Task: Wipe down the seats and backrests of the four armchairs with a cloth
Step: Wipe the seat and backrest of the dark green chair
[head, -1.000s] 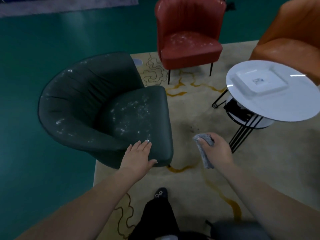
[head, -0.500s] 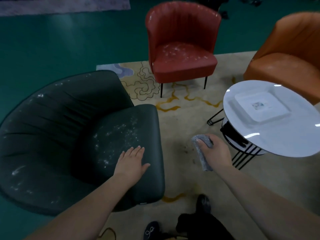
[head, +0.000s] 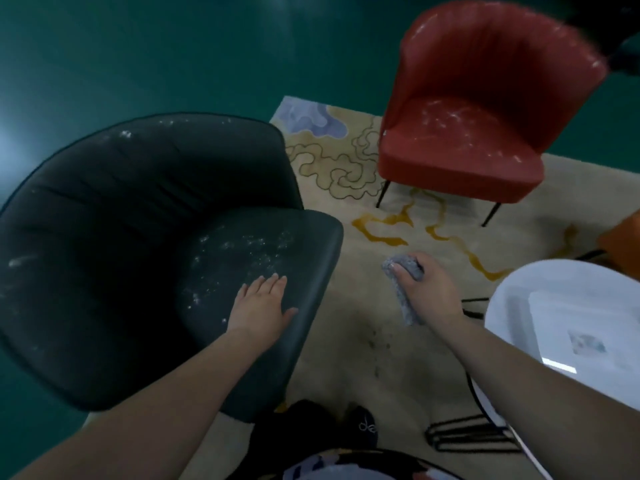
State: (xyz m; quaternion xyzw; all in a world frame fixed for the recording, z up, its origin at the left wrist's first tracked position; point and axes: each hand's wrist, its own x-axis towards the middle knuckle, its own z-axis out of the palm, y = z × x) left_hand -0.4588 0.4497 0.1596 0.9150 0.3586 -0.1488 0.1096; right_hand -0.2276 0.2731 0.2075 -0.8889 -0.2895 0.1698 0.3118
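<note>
Down on the dark green armchair (head: 145,258) the left hand (head: 260,306) lay flat, fingers straight and together, palm pressing the front part of the seat cushion near its front edge, the thumb spread toward that edge. White specks and smears were scattered over the seat just beyond the fingertips and along the top of the backrest. The right hand (head: 427,289) was held above the rug (head: 374,344), clear of the chair's front edge, its fingers curled round a grey cloth (head: 403,271); part of the cloth bunched out over the knuckles and a tail of it hung below the palm. A red armchair (head: 478,133) stood at the far side of the rug, its seat marked with the same white streaks, and well apart from both hands. At the right edge of the rug stood a round white table (head: 512,306) on thin black wire legs, with a pale square tray (head: 554,306) lying on it. Only a sliver of an orange armchair (head: 623,233) showed beyond the table
</note>
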